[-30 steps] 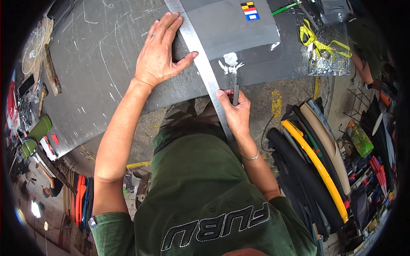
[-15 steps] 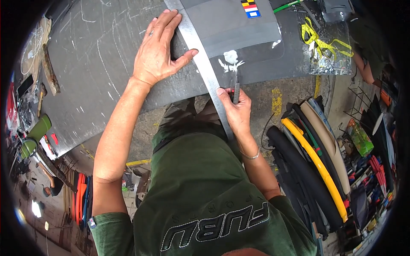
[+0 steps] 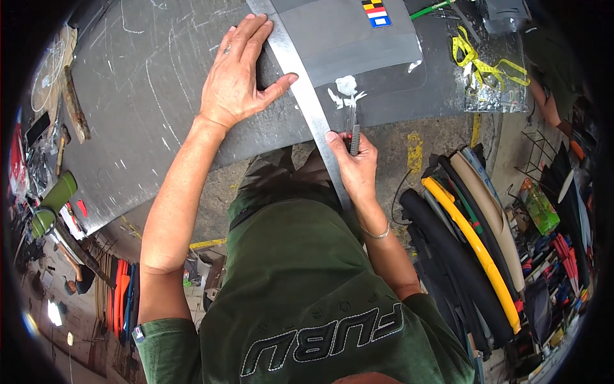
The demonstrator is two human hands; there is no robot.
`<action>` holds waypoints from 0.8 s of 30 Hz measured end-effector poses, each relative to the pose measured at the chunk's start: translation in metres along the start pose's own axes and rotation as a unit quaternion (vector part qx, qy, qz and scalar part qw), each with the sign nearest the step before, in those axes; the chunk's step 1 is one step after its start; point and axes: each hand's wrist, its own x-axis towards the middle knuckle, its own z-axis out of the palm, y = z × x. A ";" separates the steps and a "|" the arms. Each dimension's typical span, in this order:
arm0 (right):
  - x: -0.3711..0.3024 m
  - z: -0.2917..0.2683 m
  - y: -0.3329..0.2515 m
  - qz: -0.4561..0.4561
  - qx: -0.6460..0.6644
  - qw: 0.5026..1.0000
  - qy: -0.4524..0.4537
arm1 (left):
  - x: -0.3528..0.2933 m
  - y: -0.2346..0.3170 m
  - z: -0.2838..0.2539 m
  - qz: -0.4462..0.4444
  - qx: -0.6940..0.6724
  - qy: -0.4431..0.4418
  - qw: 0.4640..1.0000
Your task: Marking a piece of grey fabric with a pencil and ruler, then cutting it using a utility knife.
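A long metal straightedge (image 3: 313, 112) lies slantwise over the dark worktable (image 3: 160, 77), its near end reaching past the table edge toward my body. My left hand (image 3: 231, 93) rests flat with fingers stretched, fingertips and thumb against the left edge of the straightedge. In my right hand (image 3: 355, 168) is a utility knife (image 3: 354, 139), pointing away from me, while the thumb touches the straightedge near the table's front edge. To the right of the straightedge lies a grey sheet of material (image 3: 352, 38) with a small multicoloured patch (image 3: 376, 14). White scraps (image 3: 346, 86) sit beyond the knife.
A yellow tape measure (image 3: 473, 61) lies on clear plastic at the table's right. Several rolls of material, one a yellow roll (image 3: 473, 221), lean at the right. At the left are a green roll (image 3: 57, 198) and a wooden stick (image 3: 75, 105). Another person (image 3: 82, 278) is at far left.
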 end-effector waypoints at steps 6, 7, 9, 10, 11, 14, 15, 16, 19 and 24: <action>-0.001 0.002 0.001 -0.023 0.006 1.000 0.009 | 0.001 0.003 -0.002 -0.003 -0.001 -0.002 1.000; -0.001 0.001 0.002 -0.012 0.004 1.000 0.004 | 0.001 0.004 -0.003 -0.008 -0.012 -0.009 1.000; -0.001 0.000 0.000 -0.002 0.003 1.000 -0.001 | 0.001 0.005 -0.005 -0.014 -0.022 -0.015 1.000; -0.001 0.000 -0.001 -0.006 0.002 1.000 -0.001 | 0.001 0.005 -0.006 -0.014 -0.028 -0.014 0.999; -0.001 0.000 -0.003 -0.010 0.001 1.000 0.000 | 0.001 0.005 -0.006 -0.013 -0.034 -0.013 0.999; 0.001 -0.002 0.000 -0.008 0.009 1.000 -0.005 | 0.002 0.005 -0.006 -0.017 -0.033 -0.016 0.999; 0.001 -0.002 0.000 -0.008 0.009 1.000 -0.005 | 0.002 0.005 -0.006 -0.017 -0.033 -0.016 0.999; 0.001 -0.002 0.000 -0.012 0.001 1.000 -0.001 | 0.002 0.005 -0.006 -0.015 -0.032 -0.015 0.999; 0.002 -0.002 0.000 -0.014 -0.006 1.000 -0.002 | 0.002 0.005 -0.006 -0.014 -0.034 -0.012 0.999; 0.002 -0.003 -0.001 -0.012 -0.004 1.000 -0.009 | 0.000 0.005 -0.004 -0.017 -0.029 -0.014 0.999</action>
